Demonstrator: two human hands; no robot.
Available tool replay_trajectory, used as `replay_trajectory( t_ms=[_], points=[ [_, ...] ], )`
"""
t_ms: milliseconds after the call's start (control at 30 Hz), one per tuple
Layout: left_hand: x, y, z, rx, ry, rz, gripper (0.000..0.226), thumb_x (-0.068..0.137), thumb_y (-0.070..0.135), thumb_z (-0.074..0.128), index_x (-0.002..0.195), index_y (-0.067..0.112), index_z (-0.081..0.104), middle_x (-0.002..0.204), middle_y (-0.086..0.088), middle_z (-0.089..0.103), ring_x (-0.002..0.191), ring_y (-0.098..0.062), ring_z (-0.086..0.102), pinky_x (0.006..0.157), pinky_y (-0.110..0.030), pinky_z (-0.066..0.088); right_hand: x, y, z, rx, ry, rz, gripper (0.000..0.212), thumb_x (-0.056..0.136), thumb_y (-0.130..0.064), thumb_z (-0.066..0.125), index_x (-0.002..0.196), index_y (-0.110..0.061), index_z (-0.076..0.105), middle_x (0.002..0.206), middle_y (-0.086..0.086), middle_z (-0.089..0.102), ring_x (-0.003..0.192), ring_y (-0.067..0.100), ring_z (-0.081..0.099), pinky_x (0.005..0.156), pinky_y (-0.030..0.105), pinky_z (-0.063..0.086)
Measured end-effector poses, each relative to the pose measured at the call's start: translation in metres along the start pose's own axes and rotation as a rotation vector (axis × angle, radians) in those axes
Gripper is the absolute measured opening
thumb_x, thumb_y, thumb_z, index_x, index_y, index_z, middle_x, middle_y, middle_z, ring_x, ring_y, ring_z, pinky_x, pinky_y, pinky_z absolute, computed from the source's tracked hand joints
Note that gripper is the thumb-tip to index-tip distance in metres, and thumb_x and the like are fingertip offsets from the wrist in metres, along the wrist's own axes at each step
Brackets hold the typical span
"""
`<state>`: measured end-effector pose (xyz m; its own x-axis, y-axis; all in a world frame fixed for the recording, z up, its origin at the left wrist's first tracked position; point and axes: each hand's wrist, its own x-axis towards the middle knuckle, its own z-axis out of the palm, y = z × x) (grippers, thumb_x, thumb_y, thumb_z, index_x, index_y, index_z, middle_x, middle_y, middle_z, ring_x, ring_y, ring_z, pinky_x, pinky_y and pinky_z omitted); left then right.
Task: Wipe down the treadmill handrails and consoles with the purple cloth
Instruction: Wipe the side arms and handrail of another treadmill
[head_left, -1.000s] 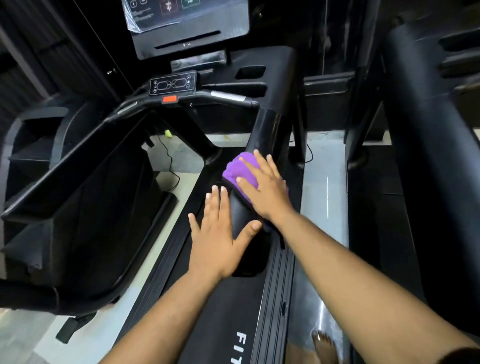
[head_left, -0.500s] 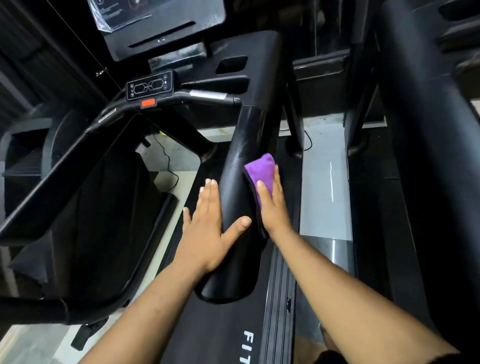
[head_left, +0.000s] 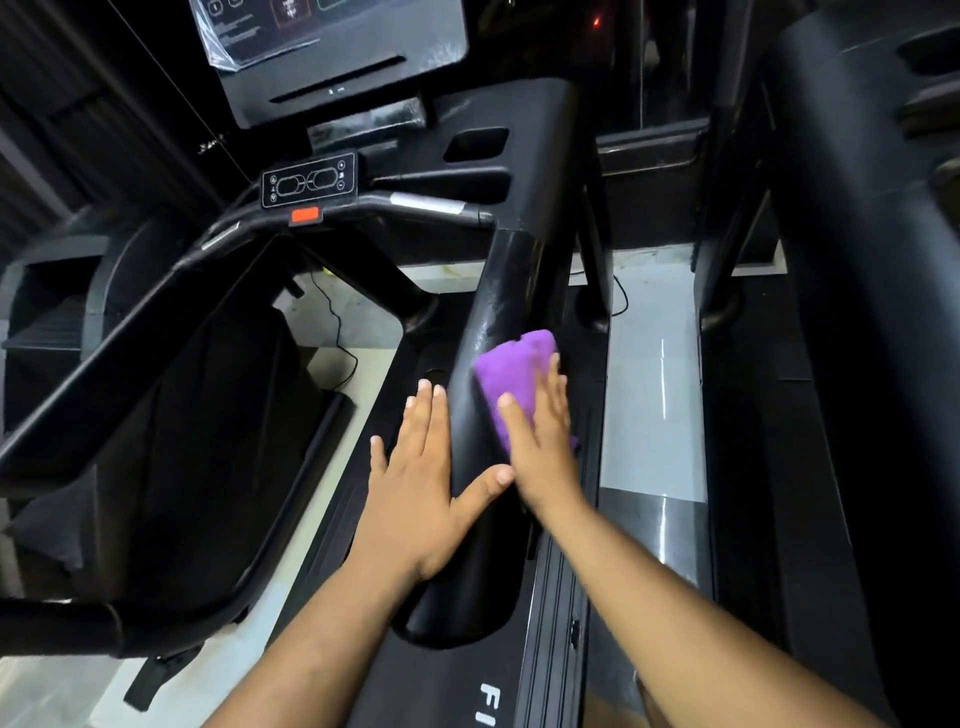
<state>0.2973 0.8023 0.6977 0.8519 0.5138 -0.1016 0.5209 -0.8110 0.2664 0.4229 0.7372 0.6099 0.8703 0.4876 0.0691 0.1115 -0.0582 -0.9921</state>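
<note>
While wiping proceeds, entries run leftward to rightward: control panel (head_left: 310, 180), untouched; left hand (head_left: 422, 480), fingers flat and spread against the handrail (head_left: 485, 415), apparently bracing it; purple cloth (head_left: 511, 382), on the rail's right flank; right hand (head_left: 540, 441), fingers straight, pressing cloth to rail.

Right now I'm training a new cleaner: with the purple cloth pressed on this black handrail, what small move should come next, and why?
Probably slide the right hand and the purple cloth further up the glossy black padded handrail toward the console. The rail above the cloth looks smudged, and the flat left hand already rests on the lower part.
</note>
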Motion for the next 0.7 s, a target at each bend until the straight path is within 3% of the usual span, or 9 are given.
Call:
replay_trajectory(
  t_ms=[100, 167, 233, 333, 533, 700],
  points=[
    [0.000, -0.002, 0.000, -0.083, 0.001, -0.011, 0.126, 0.064, 0.105, 0.005, 0.161, 0.028, -0.019, 0.167, 0.015, -0.028, 0.151, 0.002, -0.025, 0.128, -0.049, -0.007, -0.005, -0.016, 0.000, -0.328, -0.159, -0.166, 0.071, 0.090, -0.069, 0.031, 0.157, -0.053, 0.015, 0.169, -0.022, -0.013, 0.154, 0.009, -0.023, 0.123, 0.051, -0.001],
    [0.000, 0.000, -0.002, -0.043, -0.012, -0.008, 0.127, 0.063, 0.105, 0.001, 0.161, 0.027, -0.020, 0.166, 0.014, -0.029, 0.152, 0.001, -0.026, 0.127, -0.050, -0.008, 0.037, -0.026, -0.005, -0.464, -0.188, -0.197, 0.069, 0.092, -0.071, 0.031, 0.157, -0.051, 0.021, 0.169, -0.022, -0.011, 0.155, 0.013, -0.020, 0.122, 0.065, 0.007],
    [0.005, 0.002, -0.004, 0.028, -0.019, -0.002, 0.127, 0.060, 0.104, -0.006, 0.161, 0.027, -0.021, 0.164, 0.014, -0.033, 0.152, -0.001, -0.027, 0.126, -0.051, -0.010, 0.086, -0.040, -0.009, -0.537, -0.209, -0.142, 0.064, 0.098, -0.068, 0.036, 0.158, -0.048, 0.023, 0.170, -0.019, -0.009, 0.156, 0.016, -0.016, 0.118, 0.070, 0.011],
    [0.017, 0.006, -0.007, 0.041, 0.007, -0.009, 0.128, 0.060, 0.103, -0.009, 0.161, 0.026, -0.019, 0.165, 0.013, -0.031, 0.153, -0.002, -0.025, 0.126, -0.051, -0.010, 0.106, -0.056, -0.005, -0.641, -0.218, -0.076, 0.064, 0.100, -0.063, 0.040, 0.159, -0.045, 0.022, 0.170, -0.018, -0.011, 0.156, 0.018, -0.017, 0.116, 0.074, 0.011],
    [0.041, 0.005, -0.008, 0.001, 0.007, -0.046, 0.130, 0.060, 0.103, -0.005, 0.159, 0.022, -0.024, 0.165, 0.010, -0.032, 0.151, -0.002, -0.029, 0.127, -0.049, -0.010, 0.042, -0.031, -0.007, -0.576, -0.263, -0.155, 0.066, 0.100, -0.063, 0.040, 0.159, -0.047, 0.014, 0.167, -0.025, -0.015, 0.153, 0.009, -0.025, 0.121, 0.067, -0.001],
    [0.077, 0.016, -0.010, 0.046, 0.003, -0.024, 0.132, 0.058, 0.104, -0.011, 0.160, 0.022, -0.023, 0.165, 0.009, -0.033, 0.153, -0.005, -0.027, 0.126, -0.054, -0.009, 0.147, -0.047, -0.013, -0.626, -0.238, -0.136, 0.062, 0.101, -0.064, 0.039, 0.158, -0.045, 0.025, 0.170, -0.018, -0.005, 0.157, 0.014, -0.013, 0.116, 0.073, 0.012]
  ],
)
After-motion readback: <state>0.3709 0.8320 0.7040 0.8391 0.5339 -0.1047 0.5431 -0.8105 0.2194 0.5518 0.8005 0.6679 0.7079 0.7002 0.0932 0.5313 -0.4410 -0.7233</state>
